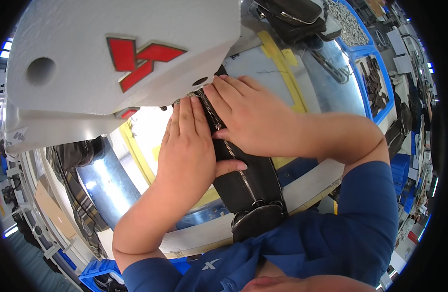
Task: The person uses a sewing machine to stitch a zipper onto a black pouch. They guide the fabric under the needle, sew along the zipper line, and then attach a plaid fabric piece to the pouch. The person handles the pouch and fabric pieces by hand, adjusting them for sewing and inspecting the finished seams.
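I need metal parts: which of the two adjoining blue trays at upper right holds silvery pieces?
The upper tray, nearer the picture's top edge: small silvery pieces fill it, while the lower tray holds dark pieces.

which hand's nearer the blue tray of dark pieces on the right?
Right. The right hand is on the black zippered piece, left of the tray; the left hand is farther left.

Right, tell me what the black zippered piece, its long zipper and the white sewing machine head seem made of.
Black zippered piece: leather or coated fabric, smooth and matte; can't tell which.
Long zipper: likely metal teeth, silvery and shiny.
White sewing machine head: probably painted metal, judging by its finely textured, slightly glossy coat.
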The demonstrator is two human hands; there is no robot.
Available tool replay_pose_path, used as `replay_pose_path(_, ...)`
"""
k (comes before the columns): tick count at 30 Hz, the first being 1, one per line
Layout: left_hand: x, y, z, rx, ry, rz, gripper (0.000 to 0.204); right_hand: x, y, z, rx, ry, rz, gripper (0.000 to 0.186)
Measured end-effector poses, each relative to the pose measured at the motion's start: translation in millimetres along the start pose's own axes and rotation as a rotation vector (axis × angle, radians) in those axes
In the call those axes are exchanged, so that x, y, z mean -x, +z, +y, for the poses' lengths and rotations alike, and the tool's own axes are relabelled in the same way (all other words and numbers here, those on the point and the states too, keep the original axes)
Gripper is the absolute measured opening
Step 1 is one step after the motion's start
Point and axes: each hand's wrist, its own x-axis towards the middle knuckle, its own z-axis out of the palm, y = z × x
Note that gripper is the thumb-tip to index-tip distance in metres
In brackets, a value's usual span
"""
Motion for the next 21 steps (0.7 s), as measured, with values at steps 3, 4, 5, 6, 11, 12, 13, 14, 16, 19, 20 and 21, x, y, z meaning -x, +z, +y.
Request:
replay_pose_path(3,-1,-2,-1,0.032,-0.003,0.013,0.138,-2,-1,2,-0.036,0.0,0.042,0.076)
replay_pose_path(4,-1,-3,-1,0.063,-0.013,0.017,0.139,-2,-3,3,-0.039,-0.001,0.036,0.076)
replay_pose_path(5,-1,-3,-2,0.093,-0.023,0.021,0.14,-3,-5,3,-0.042,-0.002,0.029,0.076)
replay_pose_path(6,-1,-3,-4,0.09,-0.03,0.022,0.139,-3,-6,3,-0.046,-0.004,0.023,0.076)
replay_pose_path(11,-4,-2,-7,-0.003,-0.039,0.025,0.136,-3,-8,2,-0.061,0.013,0.005,0.076)
replay_pose_path(12,-4,-2,-7,-0.013,-0.038,0.039,0.135,-3,-10,2,-0.07,0.018,-0.006,0.076)
replay_pose_path(13,-5,-2,-7,-0.025,-0.037,0.053,0.134,-3,-10,1,-0.074,0.024,-0.005,0.076)
replay_pose_path(14,-5,-3,-6,-0.036,-0.035,0.066,0.133,-3,-11,1,-0.077,0.031,-0.003,0.076)
replay_pose_path(16,-6,-4,-6,-0.05,-0.039,0.06,0.131,-3,-11,1,-0.072,0.038,0.008,0.075)
replay_pose_path(19,-6,-3,-5,-0.066,-0.042,0.072,0.131,-3,-11,1,-0.055,0.039,0.025,0.074)
replay_pose_path(20,-6,-2,-5,-0.073,-0.044,0.079,0.131,-4,-11,1,-0.055,0.037,0.022,0.074)
replay_pose_path(21,-5,-2,-5,-0.069,-0.052,0.075,0.131,-4,-11,1,-0.055,0.036,0.02,0.074)
